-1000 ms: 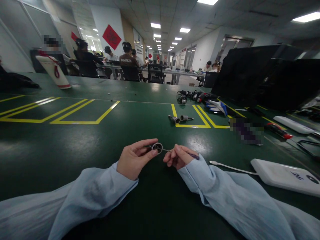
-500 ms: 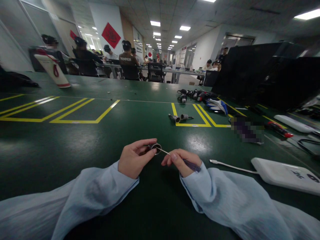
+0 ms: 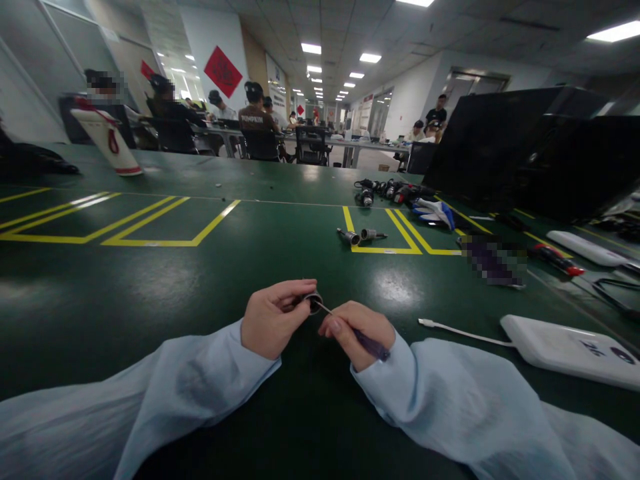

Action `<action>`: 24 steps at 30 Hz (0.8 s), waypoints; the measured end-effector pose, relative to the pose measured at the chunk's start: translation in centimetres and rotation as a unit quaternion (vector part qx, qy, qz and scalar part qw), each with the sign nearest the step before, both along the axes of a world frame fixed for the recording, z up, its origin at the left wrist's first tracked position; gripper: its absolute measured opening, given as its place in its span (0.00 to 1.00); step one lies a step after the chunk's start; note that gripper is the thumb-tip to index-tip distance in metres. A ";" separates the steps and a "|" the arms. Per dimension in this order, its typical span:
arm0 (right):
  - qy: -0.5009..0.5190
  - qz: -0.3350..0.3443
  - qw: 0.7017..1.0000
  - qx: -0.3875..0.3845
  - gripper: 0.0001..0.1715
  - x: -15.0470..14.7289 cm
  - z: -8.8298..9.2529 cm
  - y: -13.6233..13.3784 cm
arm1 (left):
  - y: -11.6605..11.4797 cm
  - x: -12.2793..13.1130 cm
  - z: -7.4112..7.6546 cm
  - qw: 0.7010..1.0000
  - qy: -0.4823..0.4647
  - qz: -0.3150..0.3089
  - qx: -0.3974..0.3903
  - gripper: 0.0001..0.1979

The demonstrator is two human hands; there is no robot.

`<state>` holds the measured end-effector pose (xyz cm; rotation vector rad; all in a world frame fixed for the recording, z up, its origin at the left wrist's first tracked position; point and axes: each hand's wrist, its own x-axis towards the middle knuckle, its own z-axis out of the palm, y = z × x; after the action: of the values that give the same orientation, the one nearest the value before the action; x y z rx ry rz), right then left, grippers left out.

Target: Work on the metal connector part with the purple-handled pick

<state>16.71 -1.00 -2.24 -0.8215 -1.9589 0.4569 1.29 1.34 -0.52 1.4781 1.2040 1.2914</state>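
My left hand pinches a small round metal socket-like part between thumb and fingers, its hollow end turned to the right. In my right hand is a screwdriver with a dark purplish handle lying across the palm. The thin shaft runs left into the mouth of the metal part; its tip is hidden inside. Both hands are just above the green table. Beyond them lie two similar metal parts with thin stems, one on the left and one on the right.
To the right lie a white power bank with a cable, a pixelated dark object and a red-black screwdriver. Farther back are blue-white gloves, several dark cylindrical parts and a black monitor. People sit at far desks.
My right hand has shifted left, nearer the metal part, so less of the screwdriver's shaft shows. My left hand has moved slightly right and turned a little.
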 end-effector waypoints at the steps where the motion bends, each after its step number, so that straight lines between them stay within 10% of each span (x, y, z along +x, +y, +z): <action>1: -0.028 0.004 0.999 0.035 0.15 -0.1 0.0 -0.1 | 0.0 0.1 0.0 1.000 0.004 0.002 0.004 0.09; 15: -0.049 -0.087 0.993 0.057 0.02 -0.2 -0.2 -0.7 | -0.1 0.1 -0.6 0.999 0.032 0.004 0.041 0.10; 24: -0.068 0.000 0.989 0.128 0.01 0.0 0.7 -1.2 | 0.0 0.1 -0.4 0.999 0.020 0.013 0.033 0.11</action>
<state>16.75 -2.21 -1.56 -0.7032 -2.0903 0.1455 1.39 1.35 -0.91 1.5467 1.2219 1.3363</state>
